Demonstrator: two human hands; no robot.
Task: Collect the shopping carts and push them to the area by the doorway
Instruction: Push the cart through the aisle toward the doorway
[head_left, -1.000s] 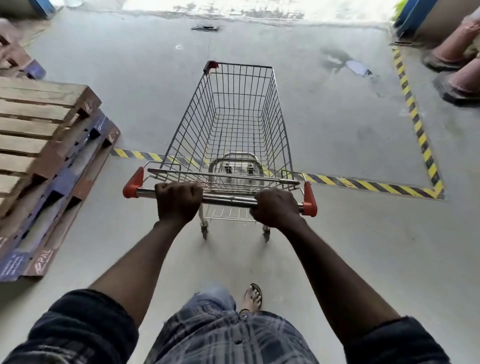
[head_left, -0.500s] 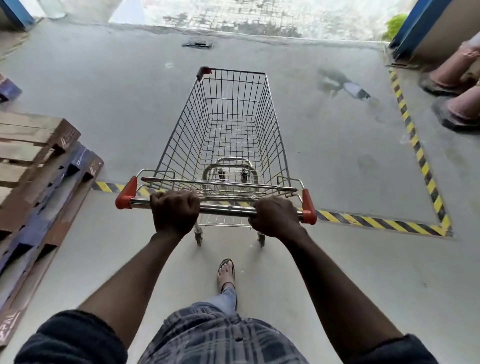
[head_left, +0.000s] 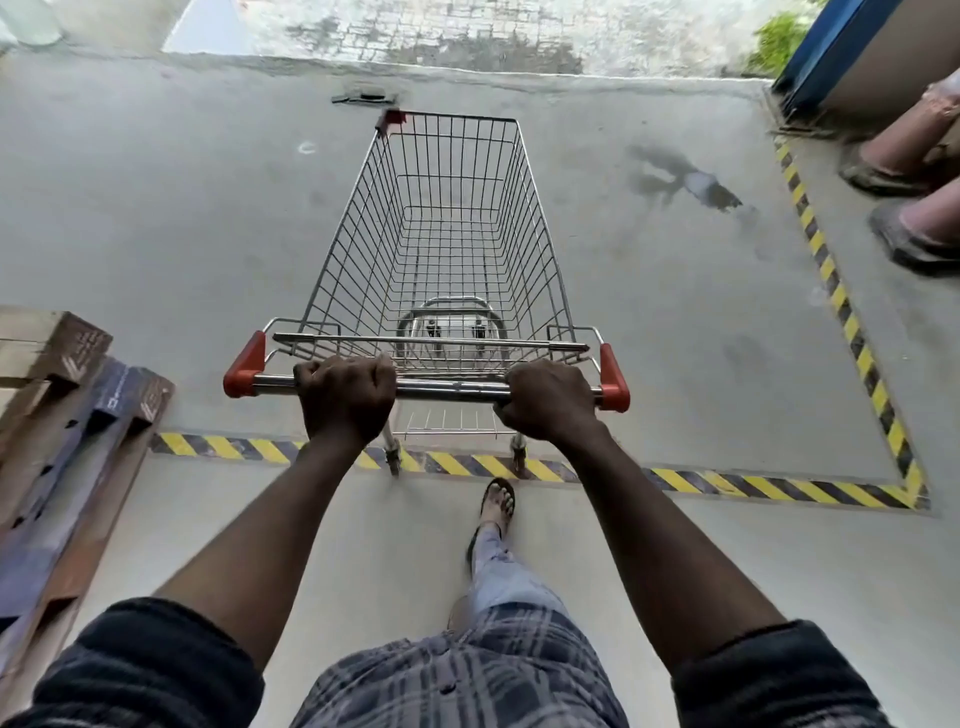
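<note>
An empty wire shopping cart (head_left: 447, 223) with red handle ends stands straight ahead of me on the grey concrete floor. My left hand (head_left: 345, 397) grips the metal handle bar (head_left: 449, 391) left of its middle. My right hand (head_left: 550, 400) grips the same bar toward its right end. The cart's rear wheels sit on the yellow-and-black striped floor tape (head_left: 727, 483), and its basket lies inside the taped area. The doorway threshold (head_left: 467, 73) runs across the floor just beyond the cart's front.
Stacked wooden pallets (head_left: 57, 415) stand close on the left. Another person's feet (head_left: 914, 208) are at the right edge, outside the side tape line (head_left: 836, 291). A wet patch (head_left: 685, 182) marks the floor right of the cart. A blue door frame (head_left: 826, 47) stands at upper right.
The cart and I have moved forward: the striped tape line went from under the basket to under the rear wheels, and the pallets slid back to my left. Both hands kept their grip.
</note>
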